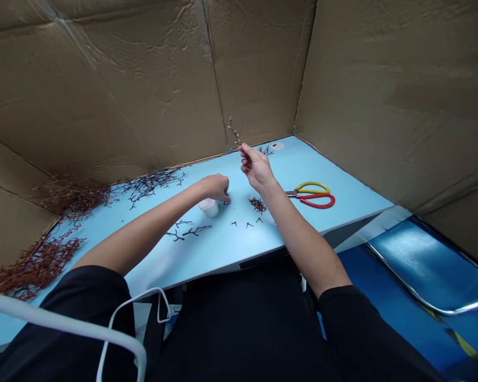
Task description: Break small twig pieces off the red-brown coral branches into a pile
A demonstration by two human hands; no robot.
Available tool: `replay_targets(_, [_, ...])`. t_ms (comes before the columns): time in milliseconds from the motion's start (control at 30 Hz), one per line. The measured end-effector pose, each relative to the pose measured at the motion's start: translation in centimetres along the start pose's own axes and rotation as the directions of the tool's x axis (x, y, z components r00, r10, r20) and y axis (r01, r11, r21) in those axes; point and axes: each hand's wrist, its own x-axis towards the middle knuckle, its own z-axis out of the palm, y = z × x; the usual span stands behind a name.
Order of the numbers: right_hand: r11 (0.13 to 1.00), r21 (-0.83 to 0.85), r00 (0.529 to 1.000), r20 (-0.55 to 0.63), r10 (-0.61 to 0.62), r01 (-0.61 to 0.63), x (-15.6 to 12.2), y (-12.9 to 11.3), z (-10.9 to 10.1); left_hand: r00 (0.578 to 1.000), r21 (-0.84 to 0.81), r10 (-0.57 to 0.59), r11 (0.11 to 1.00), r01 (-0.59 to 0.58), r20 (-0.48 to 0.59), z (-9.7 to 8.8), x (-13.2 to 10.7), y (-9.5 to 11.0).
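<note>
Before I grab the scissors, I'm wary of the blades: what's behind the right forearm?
Scissors run behind the right forearm: their yellow and red handles and some metal show. The blade tips are covered, and whatever else lies there is hidden.

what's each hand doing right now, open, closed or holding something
Left hand: fingers curled beside the small, round white cup; whether it grips anything can't be told.
Right hand: closed, holding a thin, dark, branching twig.
</note>
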Motion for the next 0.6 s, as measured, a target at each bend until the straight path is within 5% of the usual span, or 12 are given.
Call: replay_targets(600, [0.997,0.072,0.999,-0.04,0.02,-0.017,-0.19,-0.31,0.33,0.999,-0.135,-0.05,0.989,0.051,0.012,-0.16,0.6,0.38])
